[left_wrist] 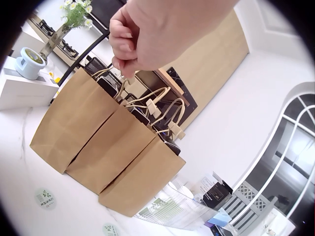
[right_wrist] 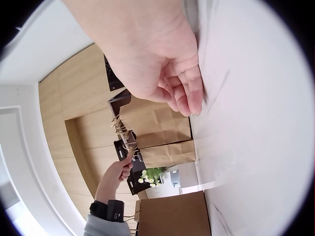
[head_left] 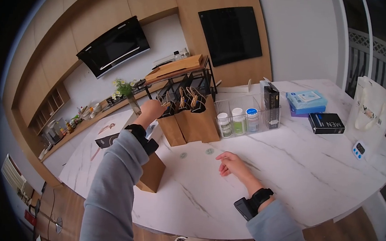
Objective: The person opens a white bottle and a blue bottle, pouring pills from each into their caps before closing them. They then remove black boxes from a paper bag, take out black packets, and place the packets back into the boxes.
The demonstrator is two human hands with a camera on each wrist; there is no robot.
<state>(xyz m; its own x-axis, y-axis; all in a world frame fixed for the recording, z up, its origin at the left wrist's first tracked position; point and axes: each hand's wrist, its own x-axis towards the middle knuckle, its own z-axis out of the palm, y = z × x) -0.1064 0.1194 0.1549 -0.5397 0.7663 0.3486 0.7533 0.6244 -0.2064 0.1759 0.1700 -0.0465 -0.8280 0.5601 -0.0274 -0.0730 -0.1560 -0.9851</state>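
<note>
Several brown paper bags stand in a row on the marble table, twisted paper handles up, with dark contents showing at their tops. My left hand grips the handle of the leftmost bag, fingers curled round it just above the opening. Another brown paper bag stands nearer me, partly hidden behind my left forearm. My right hand rests on the tabletop in front of the row, its fingers loosely curled and holding nothing. Two round green-printed stickers lie between the hand and the bags.
To the right of the bags, a clear divided organizer holds several bottles and a black box. Blue packs, a black box marked MEN, a white tote bag and a small timer stand farther right. A flower vase is behind.
</note>
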